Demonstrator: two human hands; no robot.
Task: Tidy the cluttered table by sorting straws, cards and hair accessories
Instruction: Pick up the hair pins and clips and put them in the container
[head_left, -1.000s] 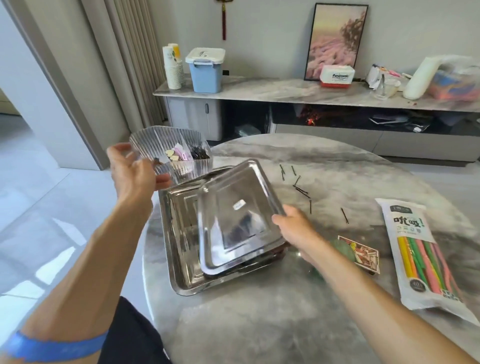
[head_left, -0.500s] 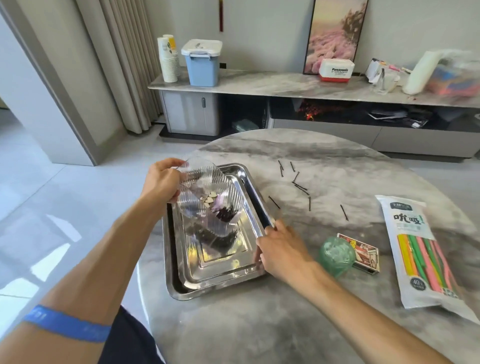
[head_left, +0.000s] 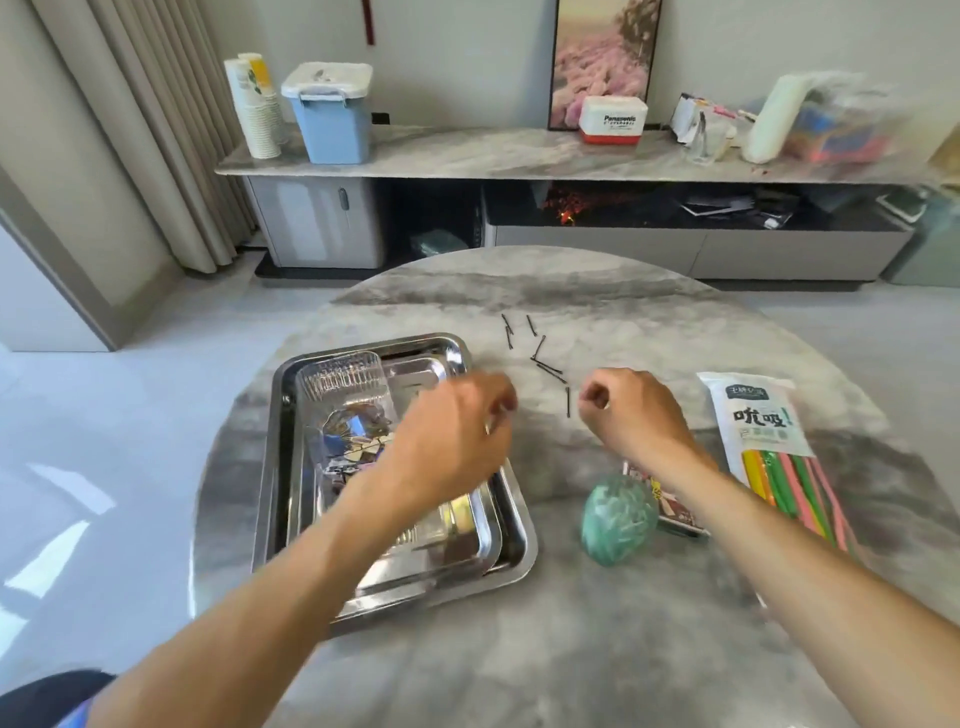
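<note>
A round marbled surface (head_left: 519, 649) fills the lower frame, nested steel trays (head_left: 467, 358) at centre left holding a clear plastic box (head_left: 343, 382), seemingly as sorting bins. Black hairpins (head_left: 550, 370) lie scattered just above both hands: the left hand (head_left: 452, 441), blurred, seems to pinch one, though I cannot tell; the right hand (head_left: 631, 418) has its grip curled, apparently empty. At right, the straw pack (head_left: 763, 431) bears Chinese characters; a box (head_left: 613, 120) at upper centre reads "Panasonic".

Clear plastic container (head_left: 345, 382) now set down in tray (head_left: 511, 540); both hands off them, hovering near hairpins (head_left: 545, 364).
</note>
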